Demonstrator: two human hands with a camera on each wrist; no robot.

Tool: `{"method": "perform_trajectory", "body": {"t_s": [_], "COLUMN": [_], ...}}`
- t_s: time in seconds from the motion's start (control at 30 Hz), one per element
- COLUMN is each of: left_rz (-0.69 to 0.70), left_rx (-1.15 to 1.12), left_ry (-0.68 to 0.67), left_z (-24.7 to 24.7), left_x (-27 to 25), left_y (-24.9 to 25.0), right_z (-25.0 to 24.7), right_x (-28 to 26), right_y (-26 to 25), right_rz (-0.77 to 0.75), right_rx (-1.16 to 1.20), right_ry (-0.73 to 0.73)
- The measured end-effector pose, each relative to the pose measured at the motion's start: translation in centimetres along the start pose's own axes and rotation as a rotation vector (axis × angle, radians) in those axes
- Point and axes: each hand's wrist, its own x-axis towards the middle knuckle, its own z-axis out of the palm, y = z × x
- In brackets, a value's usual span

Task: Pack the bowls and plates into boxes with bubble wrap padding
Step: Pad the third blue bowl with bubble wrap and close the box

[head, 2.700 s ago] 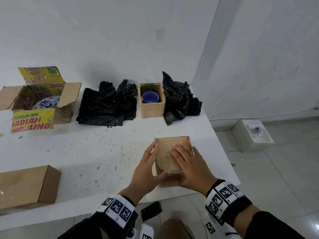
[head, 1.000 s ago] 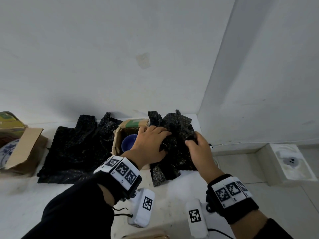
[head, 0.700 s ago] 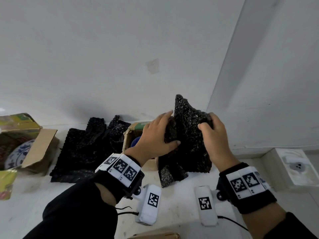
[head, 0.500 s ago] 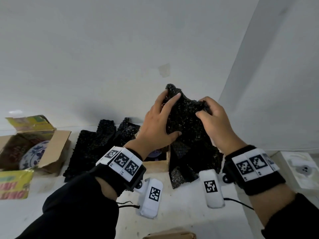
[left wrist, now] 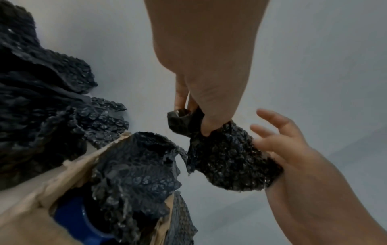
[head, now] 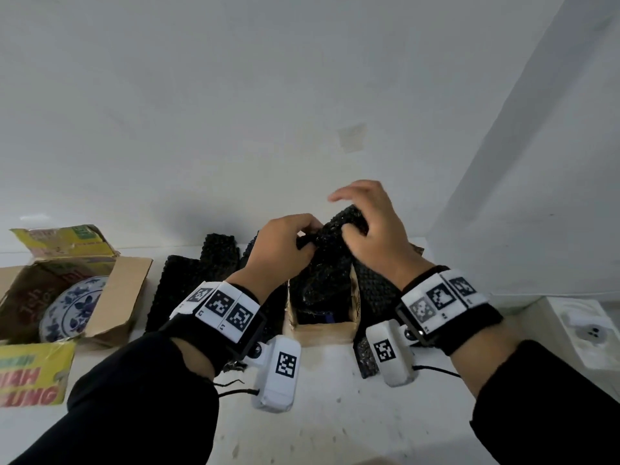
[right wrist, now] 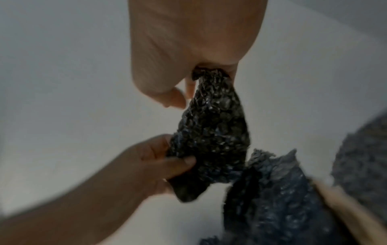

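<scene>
Black bubble wrap, a crumpled sheet of it (head: 330,243), now hangs with its lower end inside the small open brown cardboard box (head: 320,327); half a second ago it was held higher, clear of the box. The blue bowl (left wrist: 77,222) sits at the bottom of that box, partly covered by the wrap. The left hand (head: 280,250) pinches the sheet's upper end between thumb and fingers; the right hand (head: 372,229) grips it with thumb and lower fingers while its other fingers are spread loose. The padding seems to be going in over the bowl, and pressing it down looks like the next step. To the left lie more black bubble wrap sheets (head: 198,280) and a printed carton holding a blue-and-white patterned plate (head: 72,310).
</scene>
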Motion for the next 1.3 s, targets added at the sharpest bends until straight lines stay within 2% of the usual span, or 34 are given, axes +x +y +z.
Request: {"method": "perform_trajectory", "body": {"t_s": [0.07, 0.13, 0.17, 0.27, 0.4, 0.5, 0.57, 0.63, 0.7, 0.77, 0.83, 1.0, 1.2, 1.3], "left_rz": [-0.064, -0.146, -0.191, -0.250, -0.183, -0.239, -0.294, -0.297, -0.302, -0.298, -0.253, -0.146, -0.073, -0.038], "left_rx": [-0.098, -0.233, -0.296, -0.400, -0.202, -0.092, -0.097, -0.119, -0.109, -0.075, -0.078, -0.142, -0.281, -0.348], "left_ry": [0.050, 0.086, 0.095, 0.103, 0.059, -0.047, -0.097, -0.115, -0.109, -0.069, -0.017, 0.046, -0.005, -0.045], "left_z": [0.5, 1.0, 1.3, 2.3, 3.3, 3.9, 4.4, 4.8, 5.1, 5.1, 5.2, 5.0, 4.8, 4.7], "left_x": [0.0, -0.1, -0.2, -1.1, -2.9, -3.9, -4.5, -4.9, -5.2, -5.4, -5.5, -5.1, -4.4, -4.1], "left_y": [-0.5, -0.9, -1.2, -2.2, -4.0, -5.5, -6.3, -6.7, -6.8, -6.8, -6.6, -5.5, -4.1, -3.4], "right_z": [1.0, 2.2, 2.7, 3.4, 3.7, 4.5, 5.2, 5.9, 6.3, 6.6, 6.7, 6.6, 5.8, 5.3], "right_x": [-0.4, -1.1, -1.3, -1.7, -1.9, -2.8, -3.8, -4.9, -5.5, -5.8, -5.9, -5.4, -4.1, -3.7], "right_y": [0.5, 1.3, 1.6, 2.7, 3.8, 4.5, 4.6, 4.7, 5.0, 5.1, 5.1, 5.2, 4.5, 4.5], "right_rz": [-0.133, -0.132, -0.119, -0.119, -0.016, 0.082, 0.058, 0.013, 0.013, 0.029, 0.020, -0.016, 0.074, 0.158], "right_rx": [-0.155, -0.215, -0.223, -0.237, -0.223, -0.281, -0.329, -0.367, -0.440, -0.508, -0.535, -0.437, -0.314, -0.203], "right_ry": [-0.168, -0.322, -0.335, -0.253, -0.063, -0.018, -0.111, -0.293, -0.484, -0.576, -0.572, -0.379, -0.369, -0.307]}}
